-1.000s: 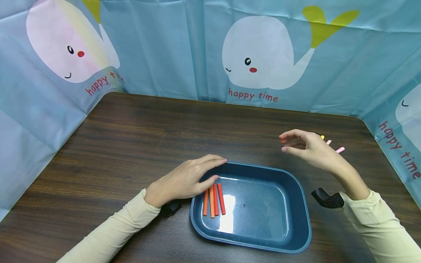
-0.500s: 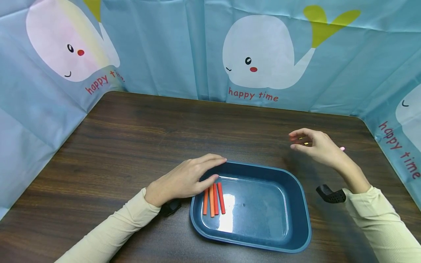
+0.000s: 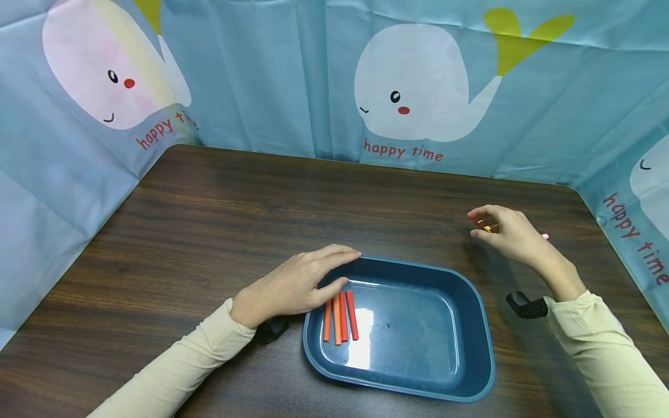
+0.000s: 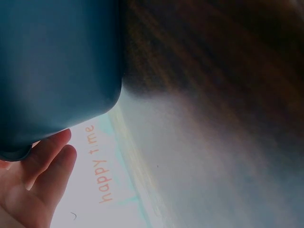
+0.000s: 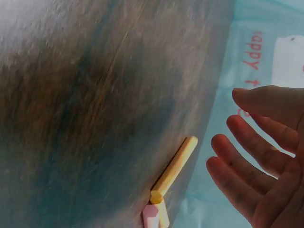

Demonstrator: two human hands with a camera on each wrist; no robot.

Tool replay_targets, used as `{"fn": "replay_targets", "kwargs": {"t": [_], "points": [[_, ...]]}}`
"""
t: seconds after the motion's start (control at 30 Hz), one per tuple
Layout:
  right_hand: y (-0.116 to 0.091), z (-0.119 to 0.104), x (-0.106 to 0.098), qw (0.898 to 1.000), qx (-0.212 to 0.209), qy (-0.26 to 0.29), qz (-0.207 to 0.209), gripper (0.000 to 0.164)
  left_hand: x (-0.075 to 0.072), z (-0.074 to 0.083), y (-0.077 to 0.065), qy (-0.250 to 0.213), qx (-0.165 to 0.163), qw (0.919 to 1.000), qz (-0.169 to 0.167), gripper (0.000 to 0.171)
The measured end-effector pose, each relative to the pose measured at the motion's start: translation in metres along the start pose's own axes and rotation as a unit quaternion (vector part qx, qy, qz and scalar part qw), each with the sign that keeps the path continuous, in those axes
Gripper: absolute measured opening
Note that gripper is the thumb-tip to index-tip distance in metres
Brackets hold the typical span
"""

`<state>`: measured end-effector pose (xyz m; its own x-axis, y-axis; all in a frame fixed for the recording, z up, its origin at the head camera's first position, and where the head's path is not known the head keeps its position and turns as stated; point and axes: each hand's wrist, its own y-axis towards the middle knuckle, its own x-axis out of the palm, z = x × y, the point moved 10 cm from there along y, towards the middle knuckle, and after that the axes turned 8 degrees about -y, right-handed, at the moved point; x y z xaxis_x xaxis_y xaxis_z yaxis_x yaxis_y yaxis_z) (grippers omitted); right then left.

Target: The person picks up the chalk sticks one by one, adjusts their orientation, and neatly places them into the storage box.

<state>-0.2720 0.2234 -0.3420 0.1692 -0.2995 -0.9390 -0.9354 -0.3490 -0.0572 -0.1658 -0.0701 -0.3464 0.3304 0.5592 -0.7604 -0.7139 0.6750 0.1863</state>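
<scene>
A blue plastic tray (image 3: 407,386) stands on the table, with several red and orange chalk-like sticks (image 3: 337,319) lying side by side at its left end. My left hand (image 3: 295,284) holds the tray's left far corner, thumb over the rim and fingers along the outer wall. In the left wrist view, fingers (image 4: 50,175) touch the tray's outside. My right hand (image 3: 509,232) hovers over the table at the right, fingers loosely bent and apart. Below it lie yellow sticks (image 5: 175,166) and a pink stick (image 5: 151,216); nothing shows in its grasp.
A dark wood-grain table (image 3: 209,220) carries everything. Blue curtains (image 3: 261,75) printed with white whales rise along its back and sides. Another pink stick end (image 3: 545,236) pokes out beside the right hand. Black wrist mounts (image 3: 527,306) hang at both sleeves.
My right hand has moved a little to the right, over the loose yellow and pink sticks. The left hand and the tray have stayed in place.
</scene>
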Motion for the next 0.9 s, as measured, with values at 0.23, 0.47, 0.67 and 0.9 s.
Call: {"fn": "replay_targets", "kwargs": {"t": [0.23,0.47,0.67,0.9], "points": [[0.005,0.013,0.002,1.0,0.005,-0.013,0.004,0.036,0.0,0.001,-0.001,0.001,0.001,1.0,0.001,0.049],[0.009,0.027,0.005,0.999,0.022,-0.025,0.003,0.037,0.0,0.001,0.0,0.001,-0.001,1.0,0.001,0.049],[0.011,0.038,0.006,0.998,0.037,-0.046,0.002,0.038,0.001,0.001,0.001,-0.005,-0.004,1.0,0.0,0.049],[0.011,0.049,0.009,0.996,0.063,-0.064,-0.017,0.042,0.001,0.001,0.001,-0.006,0.0,1.0,0.002,0.048]]}}
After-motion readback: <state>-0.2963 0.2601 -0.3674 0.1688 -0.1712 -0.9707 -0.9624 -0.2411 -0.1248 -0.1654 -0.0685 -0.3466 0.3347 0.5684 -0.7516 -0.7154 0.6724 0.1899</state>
